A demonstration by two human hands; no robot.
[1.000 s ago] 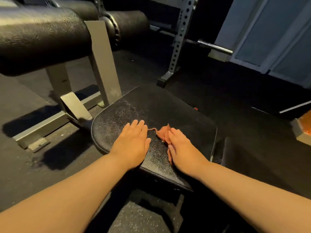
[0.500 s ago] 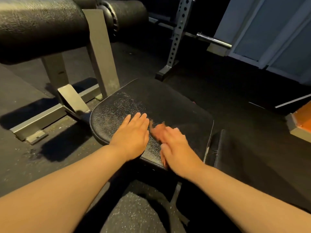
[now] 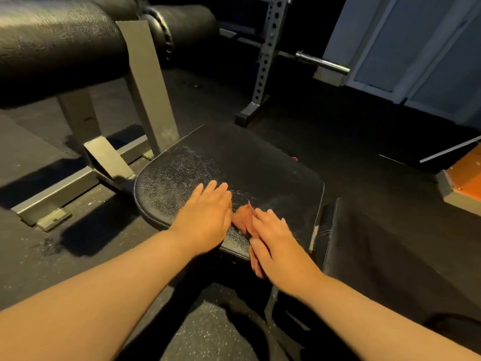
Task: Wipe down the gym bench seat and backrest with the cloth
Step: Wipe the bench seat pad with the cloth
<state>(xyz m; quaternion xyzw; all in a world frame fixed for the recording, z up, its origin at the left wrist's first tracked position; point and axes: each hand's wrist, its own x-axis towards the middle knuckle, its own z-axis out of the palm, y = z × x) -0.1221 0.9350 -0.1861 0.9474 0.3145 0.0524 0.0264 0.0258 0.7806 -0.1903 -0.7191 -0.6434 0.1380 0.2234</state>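
On the surface, near edge: the cloth (image 3: 243, 217), a small reddish-orange rag, lay crumpled and mostly hidden under the right hand (image 3: 278, 246). Only a bunched corner showed at that hand's 10 o'clock.
Right grip: palm down with the fingers straight, pressing the cloth flat rather than clutching it. The heel of the hand hung over the near edge.
Left grip: the left hand (image 3: 205, 217) lay flat with its fingers extended and close together, holding nothing. It rested on bare vinyl just beside the cloth, at the cloth's 9 o'clock.
Key relation: most of the surface (image 3: 234, 162) lay toward 12 o'clock from the cloth. The backrest (image 3: 385, 256) lay at 3 o'clock across a narrow gap, and the bench's long axis ran roughly 9 to 3. The right hand was the nearer one to the backrest.
Surface material: black pebbled vinyl, rounded at its 9 o'clock end, with a pale dusty sheen and worn white spots at the seam by the gap.
Backrest material: dark and in shadow, so its texture could not be told.
Surroundings: a thick black roller pad (image 3: 57, 48) at 10 o'clock on a grey steel frame (image 3: 145, 87), over a speckled rubber floor (image 3: 203, 332).
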